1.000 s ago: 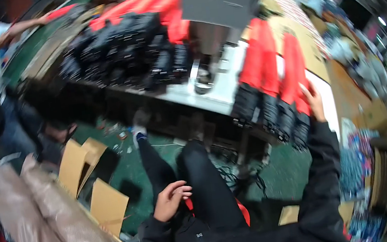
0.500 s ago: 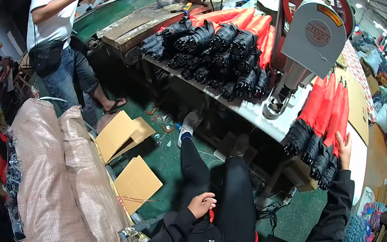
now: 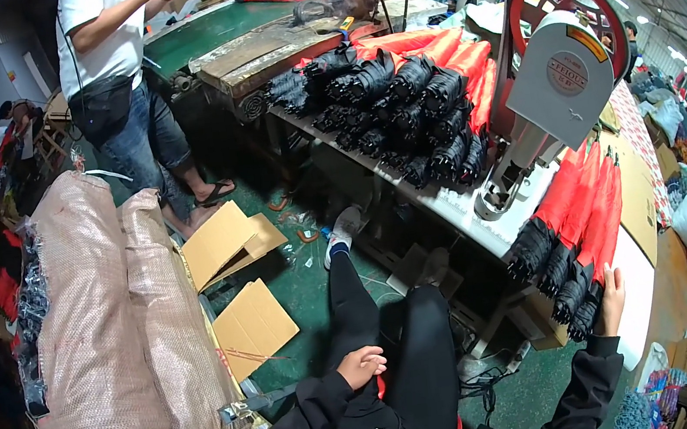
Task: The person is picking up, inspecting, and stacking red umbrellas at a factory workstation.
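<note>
A white-topped workbench slants across the right half. A heaped pile of folded red-and-black umbrellas lies on its far stretch, black ends toward the front edge. A grey machine with a red-rimmed wheel stands mid-bench. Nearer, a row of matching umbrellas overhangs the edge. Cables and litter lie on the green floor.

Got a few folded umbrellas lying side by side in front of me, right of the frame, on a white desk. Bright red bodies slanting toward the upper right, bunched black ends poking past the edge, lower left.
</note>
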### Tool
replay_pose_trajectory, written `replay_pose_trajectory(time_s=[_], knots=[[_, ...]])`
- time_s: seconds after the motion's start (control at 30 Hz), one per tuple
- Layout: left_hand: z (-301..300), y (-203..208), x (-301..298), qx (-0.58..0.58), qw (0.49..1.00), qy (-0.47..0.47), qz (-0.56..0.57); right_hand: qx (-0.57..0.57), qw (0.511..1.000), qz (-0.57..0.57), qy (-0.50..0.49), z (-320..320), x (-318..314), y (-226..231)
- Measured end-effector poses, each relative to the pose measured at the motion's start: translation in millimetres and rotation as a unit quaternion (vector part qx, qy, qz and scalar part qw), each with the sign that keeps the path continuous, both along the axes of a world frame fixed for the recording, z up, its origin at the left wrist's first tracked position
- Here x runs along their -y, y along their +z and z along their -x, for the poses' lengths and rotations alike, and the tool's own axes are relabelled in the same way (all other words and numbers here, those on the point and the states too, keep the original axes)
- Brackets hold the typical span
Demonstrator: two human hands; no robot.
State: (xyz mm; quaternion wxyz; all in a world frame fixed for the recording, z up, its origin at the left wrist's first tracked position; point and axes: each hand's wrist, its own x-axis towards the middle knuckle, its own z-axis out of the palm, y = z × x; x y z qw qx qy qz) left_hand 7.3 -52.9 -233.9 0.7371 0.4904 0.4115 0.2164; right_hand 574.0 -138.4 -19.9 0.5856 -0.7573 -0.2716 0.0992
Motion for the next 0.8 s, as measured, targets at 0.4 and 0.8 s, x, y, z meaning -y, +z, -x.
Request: replay_pose_trajectory(time_s=[0.4,0.8], knots=[[-3.1,-8.9,1.6,-0.024,1.0,-0.007,-0.011,-0.077,0.992,-0.104,0.002,38.7,15.1,-3.9],[-8.7,-21.3,0.9,-0.025,0.999,-0.038,-0.028,-0.021,0.994,-0.098,-0.037,107.7,42.7,1.0]])
